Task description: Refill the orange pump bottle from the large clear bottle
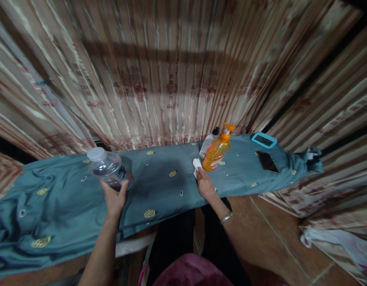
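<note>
On the left, my left hand (114,195) is wrapped round the lower part of a large clear plastic jar (107,169) with a white lid. The jar stands upright on a teal cloth (159,186) patterned with pineapples. Farther right, my right hand (204,183) pinches a crumpled white tissue (196,165) just above the cloth. Right beside the tissue stands an orange pump bottle (217,153). Partly hidden behind that is a clear bottle (207,143) with a black top.
A blue-framed digital clock (264,140) and a black phone (267,162) lie toward the right end of the cloth-covered surface. Striped curtains (171,79) hang close behind and on both sides. Tiled floor (260,230) shows below right, with a white plastic bag (335,240).
</note>
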Available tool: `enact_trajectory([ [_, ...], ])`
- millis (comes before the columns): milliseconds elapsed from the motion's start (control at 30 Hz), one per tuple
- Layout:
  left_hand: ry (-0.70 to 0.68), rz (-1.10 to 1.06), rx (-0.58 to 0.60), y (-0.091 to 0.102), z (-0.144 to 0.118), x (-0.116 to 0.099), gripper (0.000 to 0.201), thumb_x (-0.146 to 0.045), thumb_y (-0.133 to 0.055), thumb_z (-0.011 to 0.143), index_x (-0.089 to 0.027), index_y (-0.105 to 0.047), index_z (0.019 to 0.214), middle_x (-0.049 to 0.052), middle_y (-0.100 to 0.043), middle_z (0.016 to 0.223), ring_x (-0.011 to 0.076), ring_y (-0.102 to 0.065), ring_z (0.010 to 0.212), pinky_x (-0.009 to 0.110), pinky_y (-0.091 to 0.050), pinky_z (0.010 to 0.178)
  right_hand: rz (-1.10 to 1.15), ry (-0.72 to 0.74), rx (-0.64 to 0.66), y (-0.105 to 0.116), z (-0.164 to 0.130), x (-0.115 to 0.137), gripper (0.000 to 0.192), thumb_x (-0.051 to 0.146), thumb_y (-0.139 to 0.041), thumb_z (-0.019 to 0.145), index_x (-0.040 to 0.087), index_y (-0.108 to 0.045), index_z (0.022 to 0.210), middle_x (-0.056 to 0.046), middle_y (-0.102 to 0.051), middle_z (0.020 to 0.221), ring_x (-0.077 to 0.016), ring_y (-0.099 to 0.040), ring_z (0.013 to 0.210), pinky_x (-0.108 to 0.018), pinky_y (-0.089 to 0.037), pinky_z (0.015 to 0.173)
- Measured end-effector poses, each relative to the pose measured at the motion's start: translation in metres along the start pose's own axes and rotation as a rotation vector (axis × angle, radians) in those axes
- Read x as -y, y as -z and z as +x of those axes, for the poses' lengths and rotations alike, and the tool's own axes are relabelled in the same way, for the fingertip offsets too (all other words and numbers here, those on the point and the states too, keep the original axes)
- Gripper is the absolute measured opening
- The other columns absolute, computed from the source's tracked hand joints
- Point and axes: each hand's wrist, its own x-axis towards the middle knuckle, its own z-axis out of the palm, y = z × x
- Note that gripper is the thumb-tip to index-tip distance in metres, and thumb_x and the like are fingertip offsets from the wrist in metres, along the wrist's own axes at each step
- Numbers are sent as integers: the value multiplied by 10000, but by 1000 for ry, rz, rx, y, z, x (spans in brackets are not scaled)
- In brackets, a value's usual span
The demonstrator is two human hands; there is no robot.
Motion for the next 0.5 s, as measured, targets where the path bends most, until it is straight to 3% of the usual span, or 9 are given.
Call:
enact_trajectory([
  [100,0,-13,7,-1,-1,0,1126,-617,-832,721,-145,-348,1621,264,-617,1561,443,-649,1437,573,-516,1233,2,-45,-12,-2,-18,7,612,31,-326,998,19,-627,1530,-237,-460,1707,-294,-509,1596,-454,-413,1352],
  [233,2,-44,5,-2,-2,-2,1126,-605,-838,715,-128,-355,1614,271,-621,1559,440,-639,1450,578,-499,1249,21,-35,-25,-10,-35,42,619,31,-290,1004,0,-625,1523,-252,-461,1704,-340,-525,1577,-516,-459,1312],
  [500,-32,-85,31,-2,-5,-1,1143,-552,-846,754,-132,-291,1660,276,-548,1647,427,-574,1527,567,-452,1294,93,264,13,-35,-53,171,540,68,-395,1041,63,-644,1520,-182,-507,1702,-315,-559,1539,-478,-518,1275],
])
